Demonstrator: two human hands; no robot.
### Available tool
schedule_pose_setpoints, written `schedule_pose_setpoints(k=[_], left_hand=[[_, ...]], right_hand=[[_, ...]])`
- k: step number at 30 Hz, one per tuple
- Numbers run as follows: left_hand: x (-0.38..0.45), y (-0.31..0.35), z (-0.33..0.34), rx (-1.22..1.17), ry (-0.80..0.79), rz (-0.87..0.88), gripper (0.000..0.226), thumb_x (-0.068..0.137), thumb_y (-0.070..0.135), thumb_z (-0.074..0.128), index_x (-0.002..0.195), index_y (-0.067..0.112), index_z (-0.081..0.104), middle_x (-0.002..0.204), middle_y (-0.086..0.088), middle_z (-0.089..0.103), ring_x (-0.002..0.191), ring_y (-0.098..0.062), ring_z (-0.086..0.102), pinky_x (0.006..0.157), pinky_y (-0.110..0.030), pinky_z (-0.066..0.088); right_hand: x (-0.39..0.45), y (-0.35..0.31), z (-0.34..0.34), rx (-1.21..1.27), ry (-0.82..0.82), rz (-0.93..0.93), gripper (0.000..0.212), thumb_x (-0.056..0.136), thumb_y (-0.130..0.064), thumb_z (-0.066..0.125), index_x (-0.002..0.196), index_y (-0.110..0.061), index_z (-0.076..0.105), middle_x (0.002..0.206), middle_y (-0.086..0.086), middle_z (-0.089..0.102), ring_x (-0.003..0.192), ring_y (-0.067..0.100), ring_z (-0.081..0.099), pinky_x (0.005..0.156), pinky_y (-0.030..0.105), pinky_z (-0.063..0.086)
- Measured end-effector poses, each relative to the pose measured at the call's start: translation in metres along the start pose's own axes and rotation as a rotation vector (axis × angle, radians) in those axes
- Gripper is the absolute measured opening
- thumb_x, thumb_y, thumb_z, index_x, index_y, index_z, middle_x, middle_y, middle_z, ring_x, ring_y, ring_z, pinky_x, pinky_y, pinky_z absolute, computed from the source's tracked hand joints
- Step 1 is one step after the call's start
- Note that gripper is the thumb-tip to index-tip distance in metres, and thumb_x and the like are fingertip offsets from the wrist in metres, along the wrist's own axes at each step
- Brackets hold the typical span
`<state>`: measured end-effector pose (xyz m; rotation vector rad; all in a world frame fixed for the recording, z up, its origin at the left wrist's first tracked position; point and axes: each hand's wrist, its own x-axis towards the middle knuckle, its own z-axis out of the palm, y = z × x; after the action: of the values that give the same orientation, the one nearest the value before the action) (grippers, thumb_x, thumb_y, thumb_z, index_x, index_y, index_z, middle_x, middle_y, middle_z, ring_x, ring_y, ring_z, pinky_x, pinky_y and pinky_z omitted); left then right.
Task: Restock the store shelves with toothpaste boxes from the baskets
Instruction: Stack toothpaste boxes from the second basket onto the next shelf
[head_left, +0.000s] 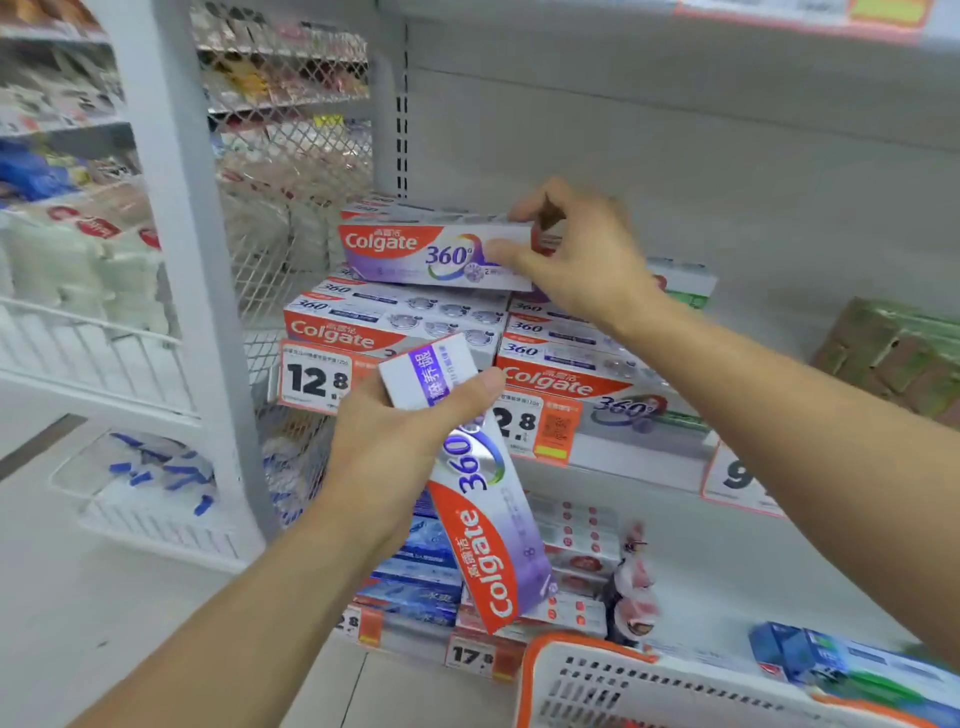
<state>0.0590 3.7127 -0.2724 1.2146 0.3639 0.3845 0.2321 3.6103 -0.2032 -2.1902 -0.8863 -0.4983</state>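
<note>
A shop aisle. White shelves (649, 467) carry stacked toothpaste boxes (395, 317) above orange price tags (314, 376). A shopping basket (597, 680) sits below

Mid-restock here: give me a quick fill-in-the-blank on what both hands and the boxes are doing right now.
1. The right hand pinches the end of a Colgate box on top of the ____.
2. The left hand grips a second Colgate box that is ____ the shelf.
3. The price tag left of that hand reads ____.
4. The basket has an ____ rim.

Missing words: stack; not yet on; 12.8; orange
</note>
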Motion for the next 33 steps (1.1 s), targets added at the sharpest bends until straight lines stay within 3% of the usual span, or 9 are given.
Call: schedule_pose_setpoints(k=[5, 9, 14, 17, 21, 25, 31, 33], left_hand=[[0.008, 0.003, -0.015, 0.008, -0.023, -0.022, 0.053, 0.046, 0.029, 0.085, 0.093, 0.007, 0.074, 0.081, -0.014, 0.076, 0.068, -0.028, 0.072, 0.067, -0.039, 0.06], [0.011, 0.004, -0.021, -0.007, -0.007, -0.034, 0.06, 0.047, 0.03, 0.086, 0.101, 0.008, 0.073, 0.083, -0.012, 0.077, 0.071, -0.028, 0.074, 0.067, -0.036, 0.059], [0.01, 0.005, -0.025, 0.009, -0.024, -0.036, 0.054, 0.047, 0.031, 0.085, 0.097, 0.012, 0.074, 0.081, -0.008, 0.078, 0.071, -0.027, 0.075, 0.07, -0.037, 0.061], [0.01, 0.005, -0.026, 0.003, -0.02, -0.04, 0.047, 0.054, 0.027, 0.086, 0.098, 0.013, 0.074, 0.079, -0.006, 0.078, 0.069, -0.024, 0.075, 0.066, -0.033, 0.062], [0.009, 0.004, -0.026, 0.022, -0.03, -0.038, 0.058, 0.049, 0.031, 0.085, 0.102, 0.012, 0.072, 0.082, -0.006, 0.078, 0.071, -0.023, 0.075, 0.062, -0.029, 0.061], [0.008, 0.002, -0.025, 0.047, -0.024, -0.039, 0.065, 0.043, 0.036, 0.085, 0.103, 0.015, 0.072, 0.083, -0.004, 0.078, 0.073, -0.023, 0.075, 0.068, -0.033, 0.061], [0.008, 0.003, -0.021, 0.014, -0.006, -0.055, 0.051, 0.049, 0.028, 0.085, 0.096, 0.014, 0.073, 0.081, -0.005, 0.078, 0.069, -0.024, 0.075, 0.067, -0.036, 0.062], [0.009, 0.002, -0.02, 0.017, 0.003, -0.061, 0.047, 0.052, 0.027, 0.086, 0.095, 0.012, 0.072, 0.08, -0.005, 0.078, 0.067, -0.024, 0.075, 0.064, -0.034, 0.062]], right_hand=[[0.015, -0.003, 0.012, -0.19, -0.051, -0.121, 0.038, 0.079, -0.052, 0.078, 0.096, -0.02, 0.067, 0.085, -0.007, 0.065, 0.079, 0.015, 0.06, 0.071, 0.031, 0.047], [0.023, -0.003, 0.027, -0.448, -0.094, -0.234, 0.041, 0.08, -0.054, 0.073, 0.094, -0.017, 0.066, 0.094, -0.001, 0.062, 0.101, 0.022, 0.052, 0.079, 0.029, 0.031], [0.024, 0.006, 0.029, -0.426, -0.136, -0.247, 0.039, 0.085, -0.052, 0.069, 0.106, -0.019, 0.066, 0.105, 0.0, 0.067, 0.106, 0.023, 0.055, 0.091, 0.036, 0.039], [0.024, 0.008, 0.031, -0.453, -0.105, -0.247, 0.038, 0.085, -0.05, 0.068, 0.103, -0.017, 0.067, 0.099, 0.001, 0.067, 0.1, 0.024, 0.057, 0.09, 0.035, 0.037], [0.022, 0.01, 0.032, -0.394, -0.081, -0.206, 0.036, 0.082, -0.045, 0.072, 0.1, -0.014, 0.068, 0.099, 0.002, 0.068, 0.095, 0.023, 0.06, 0.088, 0.037, 0.048], [0.021, 0.01, 0.03, -0.362, -0.088, -0.179, 0.035, 0.081, -0.041, 0.074, 0.101, -0.013, 0.068, 0.1, 0.003, 0.068, 0.094, 0.022, 0.061, 0.086, 0.034, 0.05], [0.021, 0.005, 0.027, -0.329, -0.099, -0.145, 0.039, 0.082, -0.041, 0.076, 0.109, -0.012, 0.071, 0.107, 0.003, 0.072, 0.099, 0.02, 0.065, 0.094, 0.033, 0.051], [0.021, 0.006, 0.026, -0.348, -0.106, -0.146, 0.041, 0.084, -0.042, 0.075, 0.113, -0.013, 0.072, 0.112, 0.001, 0.073, 0.105, 0.019, 0.065, 0.098, 0.026, 0.046]])
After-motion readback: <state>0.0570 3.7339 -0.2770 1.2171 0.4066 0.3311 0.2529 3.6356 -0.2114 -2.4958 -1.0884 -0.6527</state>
